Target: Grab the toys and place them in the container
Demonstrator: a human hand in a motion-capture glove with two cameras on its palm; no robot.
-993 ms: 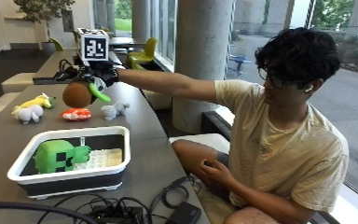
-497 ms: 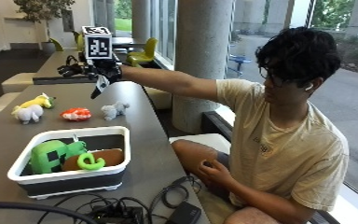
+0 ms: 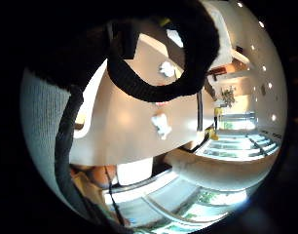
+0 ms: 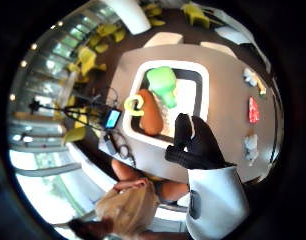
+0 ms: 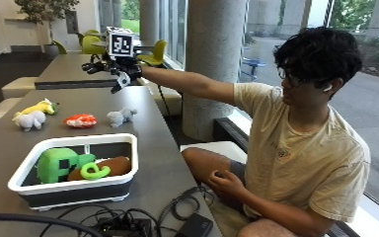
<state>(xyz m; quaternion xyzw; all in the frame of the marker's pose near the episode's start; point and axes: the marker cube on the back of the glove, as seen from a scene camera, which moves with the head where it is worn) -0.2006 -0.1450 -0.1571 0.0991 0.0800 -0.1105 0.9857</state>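
Presently, on and above the grey table [image 5: 147, 123]:

Right hand [image 5: 114, 69]: gloved, raised high above the far end of the table on an outstretched arm, well apart from every toy; holding nothing, fingers relaxed and hanging down (thumb side palm view shows gloved fingers [image 4: 193, 142] over the table edge, none wrapped round a thing).

Left hand [image 5: 223, 183]: bare, resting on the lap, touching none of the toys.

Container [image 5: 20, 174]: white-rimmed, dark-sided tub at the near end of the table, upright, holding three toys.

Green block toy [image 5: 55, 164]: inside the container, at its left side, upright, dark square markings on the face.

Brown toy [image 5: 110, 165]: inside the container, lying on its side just beside the green block toy.

Green ring toy [image 5: 94, 171]: inside the container, resting against the brown toy (curled, open-ended shape).

White and yellow plush animal [image 5: 33, 116]: on the table beyond the container, farthest left of a row of three.

Orange and white toy [image 5: 80, 120]: on the table, between the two plush animals, lying flat.

Grey plush animal [image 5: 120, 117]: on the table, at the right of the row, near the table edge.

Cables [image 5: 143, 217]: black, tangled on the table in front of the container.
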